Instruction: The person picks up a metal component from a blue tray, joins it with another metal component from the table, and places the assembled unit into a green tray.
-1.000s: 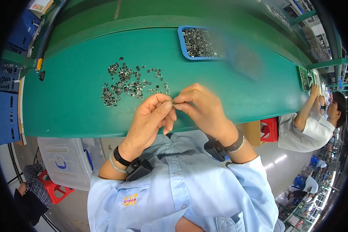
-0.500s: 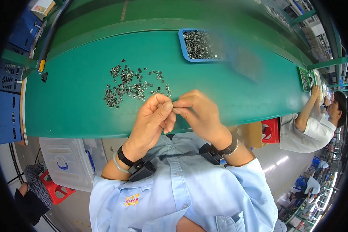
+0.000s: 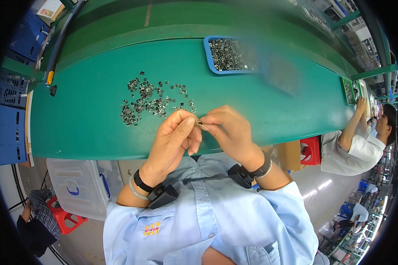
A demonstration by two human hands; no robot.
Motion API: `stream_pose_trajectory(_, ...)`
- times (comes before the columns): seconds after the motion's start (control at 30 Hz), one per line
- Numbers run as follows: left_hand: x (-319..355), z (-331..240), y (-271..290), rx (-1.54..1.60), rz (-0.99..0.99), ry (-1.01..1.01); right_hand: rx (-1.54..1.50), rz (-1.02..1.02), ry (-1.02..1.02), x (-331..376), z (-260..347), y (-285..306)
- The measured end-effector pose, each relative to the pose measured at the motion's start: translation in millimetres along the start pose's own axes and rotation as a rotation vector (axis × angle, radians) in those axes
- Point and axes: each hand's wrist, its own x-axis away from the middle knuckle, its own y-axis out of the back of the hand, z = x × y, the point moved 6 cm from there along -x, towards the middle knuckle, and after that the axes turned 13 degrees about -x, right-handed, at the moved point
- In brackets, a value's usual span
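Note:
Both hands meet above the near edge of the green work table (image 3: 97, 137). Between the fingertips sits a small dark, shiny metal part (image 3: 200, 123), pinched by my right hand (image 3: 230, 132). My left hand (image 3: 174, 137) has its thumb and forefinger pressed together against the part's left side; its other fingers are curled. Most of the part is covered by fingers. Just beyond my left hand lies a loose spread of many similar small metal parts (image 3: 146, 90), some dark and some silvery.
A blue tray (image 3: 211, 62) full of small metal parts stands at the back, its right side blurred. At far right a co-worker (image 3: 356, 143) reaches toward a green tray (image 3: 348, 90). A yellow-and-black tool (image 3: 50, 78) lies far left. A lidded clear bin (image 3: 75, 187) stands below the table's left.
The small metal part now shows more between my fingertips, as the fingers have parted slightly around it. My hands stay in nearly the same place.

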Motion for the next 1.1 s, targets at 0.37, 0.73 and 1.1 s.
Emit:
stream_pose_trajectory(0.37, 2.0, 7.0, -11.2, 0.314, 0.145, 0.039, -0.195, -0.052, -0.025, 4.5, 2.4, -1.0)
stream_pose_trajectory(0.73, 1.9, 2.6, -4.6, 0.123, 0.116, 0.037, -0.123, 0.017, 0.043, 2.1, 3.4, -1.5)
stream_pose_trajectory(1.1, 2.4, -2.6, -6.4, 0.106, 0.124, 0.098, -0.123, 0.009, 0.023, 6.8, -1.1, 0.9)
